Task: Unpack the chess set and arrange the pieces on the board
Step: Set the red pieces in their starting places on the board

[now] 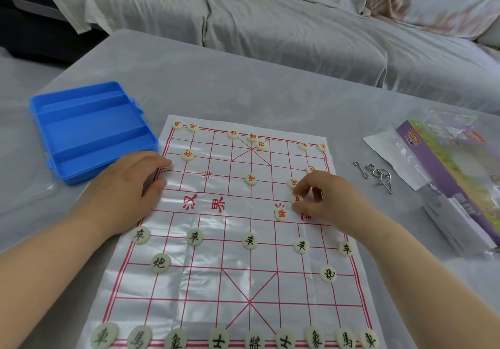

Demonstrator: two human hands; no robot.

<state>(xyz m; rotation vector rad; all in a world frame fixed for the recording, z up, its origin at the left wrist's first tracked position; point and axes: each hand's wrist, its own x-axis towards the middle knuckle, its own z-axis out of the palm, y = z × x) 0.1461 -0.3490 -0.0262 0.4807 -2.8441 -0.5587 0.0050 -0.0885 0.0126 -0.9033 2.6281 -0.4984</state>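
One red piece (296, 199) pinched in the right grip (326, 203), xiangqi board's (216, 281) three o'clock. Left grip (127, 186) rests flat, uncurled, at nine.

head cam | wide-angle | looks fwd+down | close over board (189, 281) | sofa (270, 23) at frame top

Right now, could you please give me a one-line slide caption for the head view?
Right hand pinches a red-lettered xiangqi piece over the board; left hand rests on its edge.
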